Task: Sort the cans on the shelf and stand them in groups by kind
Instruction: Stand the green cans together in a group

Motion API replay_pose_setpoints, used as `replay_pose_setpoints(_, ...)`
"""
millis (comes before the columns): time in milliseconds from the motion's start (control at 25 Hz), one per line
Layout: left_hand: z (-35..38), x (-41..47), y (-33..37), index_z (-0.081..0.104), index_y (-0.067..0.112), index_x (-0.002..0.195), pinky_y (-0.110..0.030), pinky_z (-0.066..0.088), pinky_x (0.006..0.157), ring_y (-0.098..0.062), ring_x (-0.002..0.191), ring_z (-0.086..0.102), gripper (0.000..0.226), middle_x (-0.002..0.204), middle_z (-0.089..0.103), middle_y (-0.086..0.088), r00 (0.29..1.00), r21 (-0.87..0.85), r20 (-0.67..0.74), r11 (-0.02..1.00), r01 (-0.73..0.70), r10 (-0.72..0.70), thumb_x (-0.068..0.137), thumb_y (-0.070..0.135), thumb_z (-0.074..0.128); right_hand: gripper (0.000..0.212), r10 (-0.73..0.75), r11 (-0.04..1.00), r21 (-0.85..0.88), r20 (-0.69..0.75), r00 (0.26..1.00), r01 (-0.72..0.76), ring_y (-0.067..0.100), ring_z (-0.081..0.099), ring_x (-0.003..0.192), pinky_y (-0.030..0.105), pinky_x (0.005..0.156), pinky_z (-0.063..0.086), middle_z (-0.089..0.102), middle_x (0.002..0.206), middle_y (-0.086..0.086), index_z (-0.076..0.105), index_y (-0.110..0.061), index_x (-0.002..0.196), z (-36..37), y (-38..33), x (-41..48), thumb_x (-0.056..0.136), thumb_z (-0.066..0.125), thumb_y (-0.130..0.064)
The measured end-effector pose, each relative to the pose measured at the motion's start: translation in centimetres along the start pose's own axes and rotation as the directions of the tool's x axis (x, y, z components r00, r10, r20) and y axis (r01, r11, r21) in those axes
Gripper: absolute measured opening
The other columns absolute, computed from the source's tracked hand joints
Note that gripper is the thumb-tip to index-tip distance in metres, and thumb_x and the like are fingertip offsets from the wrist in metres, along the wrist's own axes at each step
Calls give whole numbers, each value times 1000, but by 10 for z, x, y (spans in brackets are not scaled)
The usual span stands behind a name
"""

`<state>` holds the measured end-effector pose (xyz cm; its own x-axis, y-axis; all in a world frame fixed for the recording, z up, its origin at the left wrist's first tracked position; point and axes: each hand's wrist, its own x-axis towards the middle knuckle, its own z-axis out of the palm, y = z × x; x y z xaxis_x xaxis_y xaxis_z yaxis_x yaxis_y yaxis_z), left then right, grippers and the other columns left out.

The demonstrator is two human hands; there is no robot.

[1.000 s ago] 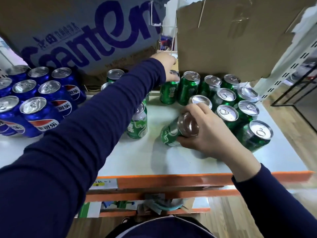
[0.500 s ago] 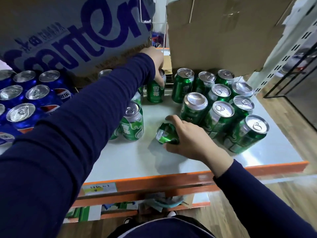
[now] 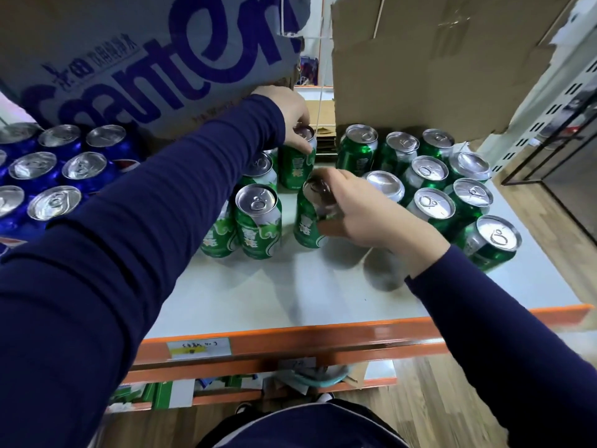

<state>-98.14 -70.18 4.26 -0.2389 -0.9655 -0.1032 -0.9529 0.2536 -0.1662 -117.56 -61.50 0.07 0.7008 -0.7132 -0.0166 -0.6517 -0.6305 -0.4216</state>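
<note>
Blue cola cans (image 3: 58, 176) stand grouped at the left of the white shelf (image 3: 323, 286). Green soda cans (image 3: 433, 182) stand grouped at the right. A small cluster of green cans (image 3: 258, 221) stands in the middle. My left hand (image 3: 292, 119) grips the top of an upright green can (image 3: 295, 169) at the back of that cluster. My right hand (image 3: 358, 211) grips another green can (image 3: 310, 218), which stands nearly upright on the shelf just right of the cluster.
A cardboard box with blue lettering (image 3: 145, 59) overhangs the blue cans, and a plain cardboard box (image 3: 436, 59) overhangs the green group. The shelf's orange front edge (image 3: 323, 337) carries a paper label. A lower shelf holds green cartons (image 3: 161, 392). Wooden floor lies to the right.
My right hand has lifted the green can from lying on its side to nearly upright beside the middle cluster. My left hand has brought its can leftward to the back of that cluster.
</note>
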Motion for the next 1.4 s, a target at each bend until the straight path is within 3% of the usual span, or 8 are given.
replay_pose_setpoints(120, -1, -13, -5, 55, 8, 128, -44, 45, 91, -34, 113, 51, 58, 124, 55, -16, 999, -74, -16, 996, -49, 47, 85, 48, 59, 83, 18, 995, -95, 80, 997, -10, 30, 50, 115, 32, 94, 42, 42, 131, 14, 30, -13, 146, -5, -5, 15, 78, 75, -31)
replay_pose_setpoints(240, -4, -40, -9, 55, 12, 128, -47, 42, 95, -34, 117, 49, 50, 127, 54, -14, 993, -123, -116, 992, -43, 29, 87, 40, 58, 80, 77, 987, -143, 48, 996, -70, 28, 51, 96, 31, 84, 45, 45, 111, 10, 42, -19, 140, -10, -9, 19, 75, 73, -54)
replay_pose_setpoints(440, 11, -105, -9, 60, 10, 121, -47, 44, 91, -35, 111, 52, 44, 119, 58, -14, 985, -231, -126, 969, 85, -116, 92, 41, 47, 59, 134, 966, -220, -20, 991, -135, 23, 53, 73, 31, 52, 37, 52, 76, 1, 54, -10, 84, -16, -14, 29, 60, 82, -56)
replay_pose_setpoints(560, 33, -138, -2, 58, 13, 123, -47, 40, 96, -31, 119, 47, 48, 126, 55, -9, 953, -292, -179, 938, 187, -245, 93, 45, 38, 60, 79, 977, -193, -81, 994, -93, 22, 50, 85, 35, 69, 48, 58, 90, 7, 64, -8, 101, -19, -12, 39, 57, 85, -42)
replay_pose_setpoints(800, 67, -149, 17, 39, 18, 141, -39, 24, 107, -20, 134, 34, 52, 146, 40, 0, 904, -336, -254, 908, 250, -342, 95, 42, 38, 75, 33, 988, -147, -127, 991, -51, 31, 53, 105, 27, 82, 39, 49, 118, 12, 53, -11, 133, -15, -7, 67, 65, 82, -27)
replay_pose_setpoints(1040, 75, -150, 19, 40, 19, 141, -38, 25, 106, -18, 132, 37, 51, 144, 43, 1, 867, -302, -329, 912, 278, -373, 94, 40, 37, 69, 126, 981, -116, -220, 967, -154, 24, 49, 88, 28, 71, 36, 56, 107, 15, 61, -7, 119, -6, -10, 72, 64, 84, -41)
replay_pose_setpoints(1320, 68, -149, 21, 41, 18, 139, -40, 22, 109, -20, 133, 36, 49, 144, 43, 0, 884, -313, -264, 901, 300, -386, 95, 38, 38, 73, 116, 991, -39, -225, 968, -128, 30, 52, 115, 28, 90, 38, 53, 128, 15, 54, -11, 133, -4, -10, 51, 72, 80, -42)
replay_pose_setpoints(1400, 58, -146, 25, 49, 17, 131, -43, 23, 108, -25, 126, 42, 44, 136, 49, -3, 879, -326, -241, 887, 326, -412, 93, 36, 42, 64, 117, 993, 17, -324, 939, -118, 25, 55, 113, 26, 93, 38, 59, 124, 11, 58, -12, 130, -13, -1, 27, 76, 79, -38)
